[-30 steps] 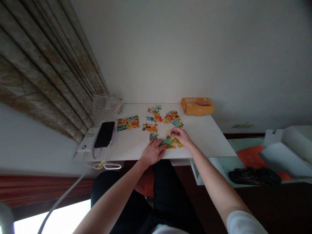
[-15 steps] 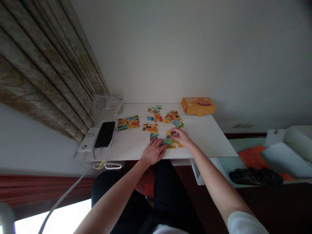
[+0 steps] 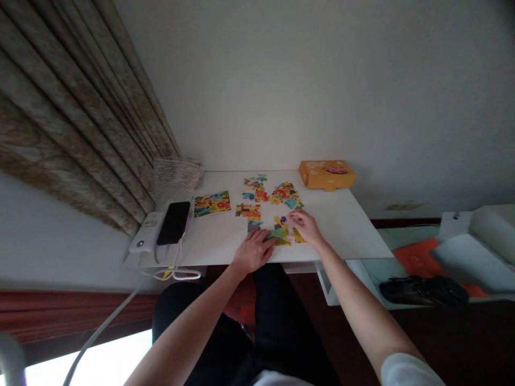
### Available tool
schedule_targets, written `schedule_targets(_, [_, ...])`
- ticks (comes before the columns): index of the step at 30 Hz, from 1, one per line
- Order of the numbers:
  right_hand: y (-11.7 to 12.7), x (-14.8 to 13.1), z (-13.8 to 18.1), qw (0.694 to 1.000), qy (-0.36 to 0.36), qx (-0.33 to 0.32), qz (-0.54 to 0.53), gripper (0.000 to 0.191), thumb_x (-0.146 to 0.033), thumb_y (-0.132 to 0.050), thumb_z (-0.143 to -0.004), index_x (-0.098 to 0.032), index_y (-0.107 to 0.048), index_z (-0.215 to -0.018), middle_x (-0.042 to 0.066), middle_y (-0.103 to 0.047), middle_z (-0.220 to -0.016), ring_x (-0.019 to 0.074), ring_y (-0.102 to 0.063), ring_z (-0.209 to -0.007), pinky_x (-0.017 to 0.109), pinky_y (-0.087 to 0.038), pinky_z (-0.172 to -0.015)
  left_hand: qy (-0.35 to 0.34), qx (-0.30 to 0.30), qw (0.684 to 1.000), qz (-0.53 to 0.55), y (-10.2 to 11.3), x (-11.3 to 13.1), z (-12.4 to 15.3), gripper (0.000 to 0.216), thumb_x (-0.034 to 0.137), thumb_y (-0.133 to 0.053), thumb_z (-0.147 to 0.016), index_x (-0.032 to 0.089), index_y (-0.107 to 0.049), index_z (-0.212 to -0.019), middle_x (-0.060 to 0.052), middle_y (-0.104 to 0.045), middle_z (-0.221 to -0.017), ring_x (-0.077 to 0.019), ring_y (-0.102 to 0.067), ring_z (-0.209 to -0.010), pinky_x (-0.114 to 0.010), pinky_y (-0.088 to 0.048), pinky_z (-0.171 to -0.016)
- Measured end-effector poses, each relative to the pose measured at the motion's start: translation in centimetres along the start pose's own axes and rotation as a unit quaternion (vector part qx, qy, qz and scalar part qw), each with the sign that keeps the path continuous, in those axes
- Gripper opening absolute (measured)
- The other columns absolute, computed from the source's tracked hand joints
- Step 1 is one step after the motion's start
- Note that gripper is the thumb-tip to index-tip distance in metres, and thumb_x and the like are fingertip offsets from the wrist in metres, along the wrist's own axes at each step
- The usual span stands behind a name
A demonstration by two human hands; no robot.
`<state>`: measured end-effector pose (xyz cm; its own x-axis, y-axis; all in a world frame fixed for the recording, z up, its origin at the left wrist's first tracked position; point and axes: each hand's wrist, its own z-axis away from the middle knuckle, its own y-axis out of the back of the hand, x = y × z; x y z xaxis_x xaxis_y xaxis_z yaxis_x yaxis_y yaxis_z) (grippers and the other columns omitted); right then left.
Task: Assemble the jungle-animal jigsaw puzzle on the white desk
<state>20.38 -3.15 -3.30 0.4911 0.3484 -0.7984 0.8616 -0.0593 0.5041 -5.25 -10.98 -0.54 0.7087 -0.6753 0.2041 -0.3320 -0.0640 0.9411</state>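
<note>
My left hand (image 3: 253, 251) lies flat near the table's front edge, fingers spread over the joined jigsaw pieces (image 3: 280, 236) with green and yellow print. My right hand (image 3: 308, 227) hovers just right of a yellow jigsaw piece (image 3: 280, 221) with a dark figure, which sits above that joined row. Its fingers are loosely curled and slightly apart, with nothing seen between them. Under this hand is a yellow-green piece (image 3: 298, 236), a gap away from the row. Left of these, more joined pieces (image 3: 253, 212) run down to my left fingertips, which partly hide them.
Further back lie a joined cluster (image 3: 285, 194) and loose pieces (image 3: 255, 183). A picture card (image 3: 212, 203) rests at left, beside a phone (image 3: 174, 222), a white power strip (image 3: 147, 231) and cables (image 3: 181, 272). An orange box (image 3: 328, 175) stands at the back right of the white table (image 3: 341, 230).
My right hand has let go of the yellow piece with the dark figure and drawn slightly to the right. The left hand has stayed in place.
</note>
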Motion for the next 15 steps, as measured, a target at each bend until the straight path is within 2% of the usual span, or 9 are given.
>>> schedule_targets(3, [1.9,0.6,1.5,0.999,-0.019,0.039,0.019,0.035,-0.053,-0.059,-0.094,-0.022,-0.075,-0.094,0.01,-0.074,-0.102,0.0248,-0.069,-0.096,0.04,-0.056,-0.088,0.0,-0.002,1.0,-0.004,0.0,0.0,0.0,0.036,0.031,-0.048,-0.104,0.026,-0.064,-0.135,-0.009,-0.062,-0.136,-0.0266,-0.057,-0.128,-0.047,-0.042,-0.116])
schedule_targets(6, [3.6,1.1,3.4,0.999,-0.003,-0.014,0.042,0.031,-0.05,-0.07,-0.088,-0.025,-0.076,-0.104,0.009,-0.075,-0.11,0.0271,-0.069,-0.107,0.045,-0.054,-0.1,0.0,-0.007,1.0,-0.005,0.0,0.0,0.0,0.036,0.032,-0.048,-0.104,0.026,-0.064,-0.136,-0.01,-0.062,-0.137,-0.0265,-0.057,-0.128,-0.046,-0.041,-0.116])
schedule_targets(10, [4.7,1.1,5.2,0.994,0.025,-0.088,0.067,0.045,-0.041,-0.082,-0.079,-0.03,-0.072,-0.121,0.008,-0.069,-0.13,0.0299,-0.063,-0.124,0.05,-0.048,-0.11,0.001,-0.004,1.0,-0.01,0.0,0.1,0.1,0.04,0.033,-0.047,-0.104,0.027,-0.06,-0.141,-0.01,-0.06,-0.141,-0.0283,-0.051,-0.136,-0.053,-0.034,-0.121])
schedule_targets(13, [4.7,0.9,5.4,0.992,0.024,-0.102,0.076,0.045,-0.034,-0.081,-0.079,-0.03,-0.071,-0.123,0.008,-0.069,-0.128,0.0295,-0.063,-0.123,0.05,-0.048,-0.11,0.017,-0.004,1.0,-0.015,-0.2,0.1,0.3,0.04,0.033,-0.047,-0.104,0.029,-0.058,-0.142,-0.01,-0.058,-0.145,-0.0312,-0.045,-0.143,-0.062,-0.027,-0.123])
schedule_targets(15, [4.7,0.9,5.2,0.992,0.014,-0.101,0.076,0.044,-0.031,-0.081,-0.078,-0.029,-0.07,-0.121,0.008,-0.071,-0.123,0.0284,-0.065,-0.116,0.048,-0.051,-0.105,0.025,-0.01,1.0,-0.011,-0.3,0.1,0.3,0.038,0.033,-0.047,-0.104,0.028,-0.061,-0.139,-0.01,-0.059,-0.144,-0.0303,-0.047,-0.142,-0.062,-0.025,-0.124])
